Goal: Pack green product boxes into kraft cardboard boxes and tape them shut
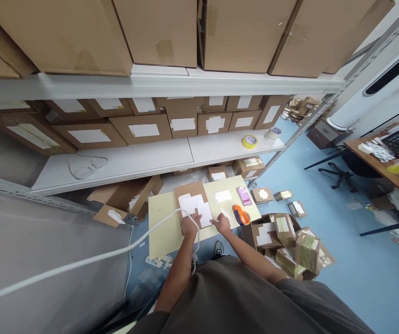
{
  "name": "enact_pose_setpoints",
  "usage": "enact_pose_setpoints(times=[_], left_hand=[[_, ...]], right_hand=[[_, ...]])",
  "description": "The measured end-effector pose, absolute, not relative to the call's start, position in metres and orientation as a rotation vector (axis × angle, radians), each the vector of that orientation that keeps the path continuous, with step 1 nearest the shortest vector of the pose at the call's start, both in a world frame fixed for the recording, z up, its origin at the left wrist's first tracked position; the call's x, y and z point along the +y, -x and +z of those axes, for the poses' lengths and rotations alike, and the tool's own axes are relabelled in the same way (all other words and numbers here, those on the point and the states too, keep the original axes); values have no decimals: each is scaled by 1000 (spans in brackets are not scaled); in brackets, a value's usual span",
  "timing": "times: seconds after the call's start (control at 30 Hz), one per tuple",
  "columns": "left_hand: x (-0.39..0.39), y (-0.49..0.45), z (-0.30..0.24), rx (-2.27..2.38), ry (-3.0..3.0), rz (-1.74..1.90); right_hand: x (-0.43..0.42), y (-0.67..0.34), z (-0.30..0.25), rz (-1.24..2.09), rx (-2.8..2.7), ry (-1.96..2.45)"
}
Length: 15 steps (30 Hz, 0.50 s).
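A flat brown cardboard piece [181, 192], perhaps a carton, lies on the pale yellow tabletop [162, 218], with white paper pieces on its upper face. My left hand [189, 224] rests over its lower edge, fingers lying against the white paper [189, 204]. At the right edge of a white label [205, 214], my right hand [222, 224] has thumb and finger closed on the lower corner. A stack of white labels [223, 195] lies to the right. Beyond it are an orange tape dispenser [241, 215] and a pink blurred item [244, 195].
A shelf [143, 160] with labelled cartons [144, 130] runs behind the table, holding glasses [87, 170] and a yellow tape roll [250, 141]. An open carton [124, 197] stands left. Packed boxes [307, 250] pile up at right. A white cable [91, 260] crosses over my left hand.
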<state>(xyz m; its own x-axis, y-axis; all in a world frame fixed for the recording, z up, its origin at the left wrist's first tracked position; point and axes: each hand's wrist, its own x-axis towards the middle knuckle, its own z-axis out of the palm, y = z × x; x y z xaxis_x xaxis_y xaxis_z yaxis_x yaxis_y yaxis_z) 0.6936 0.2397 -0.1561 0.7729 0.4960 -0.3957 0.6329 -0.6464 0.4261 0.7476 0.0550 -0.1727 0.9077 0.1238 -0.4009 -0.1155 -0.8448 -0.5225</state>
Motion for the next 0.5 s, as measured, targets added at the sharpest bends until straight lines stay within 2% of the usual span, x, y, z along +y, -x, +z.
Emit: enact_pose_setpoints(times=[0.13,0.23,0.3,0.5], left_hand=[[238,-686,-156,641,-2600,-221],[233,-677,-163,343,-2675,-60],[233,-672,-171,253,-2695,-38],[240,-664,-187,292,-2541,-8]], right_hand=[[60,-753,-173,424,-343,2590],[73,-763,-175,238,-748,2498],[80,-767,-178,226,-918,2450],[69,-753,-184,340,-874,2429]])
